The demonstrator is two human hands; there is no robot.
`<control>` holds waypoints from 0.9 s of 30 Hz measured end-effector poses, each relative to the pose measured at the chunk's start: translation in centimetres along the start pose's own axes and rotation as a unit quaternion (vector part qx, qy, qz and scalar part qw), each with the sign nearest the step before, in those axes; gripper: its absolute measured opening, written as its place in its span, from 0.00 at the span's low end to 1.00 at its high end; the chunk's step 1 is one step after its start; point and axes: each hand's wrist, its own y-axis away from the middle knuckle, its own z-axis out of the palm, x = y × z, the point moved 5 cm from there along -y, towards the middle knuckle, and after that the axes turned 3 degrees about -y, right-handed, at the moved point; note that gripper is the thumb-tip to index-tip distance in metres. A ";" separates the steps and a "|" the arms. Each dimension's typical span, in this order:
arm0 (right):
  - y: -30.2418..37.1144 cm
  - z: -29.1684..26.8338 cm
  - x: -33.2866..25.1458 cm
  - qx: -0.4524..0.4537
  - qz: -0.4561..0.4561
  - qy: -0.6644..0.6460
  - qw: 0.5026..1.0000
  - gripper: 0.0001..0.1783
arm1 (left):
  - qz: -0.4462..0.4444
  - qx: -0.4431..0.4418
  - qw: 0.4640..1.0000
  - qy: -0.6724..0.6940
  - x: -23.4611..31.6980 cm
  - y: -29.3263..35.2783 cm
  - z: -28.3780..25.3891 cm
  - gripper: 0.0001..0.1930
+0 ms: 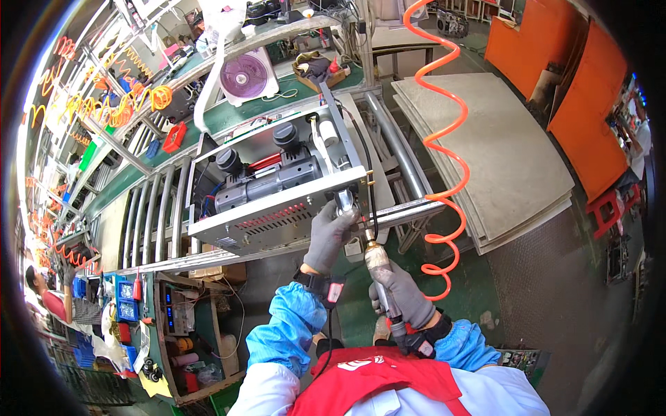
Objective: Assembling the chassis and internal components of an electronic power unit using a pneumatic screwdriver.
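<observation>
My left hand [327, 239], in a grey glove, is closed on a small shiny metal piece [345, 201] at the right front corner of an open metal case [270, 225]. Inside that case lies a dark grey twin-head compressor [274, 184] with two round black caps. My right hand [408, 297], gloved too, wraps around a straight air screwdriver [378, 262] with a worn metallic body. Its tip points up toward the corner of the case, close to my left fingers. Whether the tip touches a screw is too small to tell.
The case rests on a roller conveyor [156, 215]. An orange coiled air hose [444, 139] hangs at the right, before stacked flat boards [499, 152]. Behind stands a purple fan [244, 75]. At lower left are a wooden shelf [201, 333] and blue parts bins [126, 301].
</observation>
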 end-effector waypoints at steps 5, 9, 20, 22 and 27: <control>-0.5 0.4 -0.4 -0.006 -0.013 -0.016 1.000 0.18 | -0.003 0.011 1.000 -0.019 0.0 -0.1 0.0 0.17; -0.7 0.8 -0.5 0.002 -0.019 0.025 0.999 0.18 | 0.001 0.012 1.000 -0.014 -0.1 -0.1 -0.3 0.18; 0.8 -0.7 1.1 0.024 -0.019 0.046 0.998 0.23 | 0.026 0.021 0.995 0.089 -4.0 1.1 -2.8 0.21; 3.0 -1.4 1.8 0.014 -0.030 0.089 0.996 0.27 | -0.016 0.009 0.960 0.278 -5.6 3.1 -3.7 0.20; 6.1 -2.0 3.6 -0.045 0.039 0.176 0.983 0.36 | -0.154 -0.030 0.914 0.375 -7.5 7.5 -5.4 0.13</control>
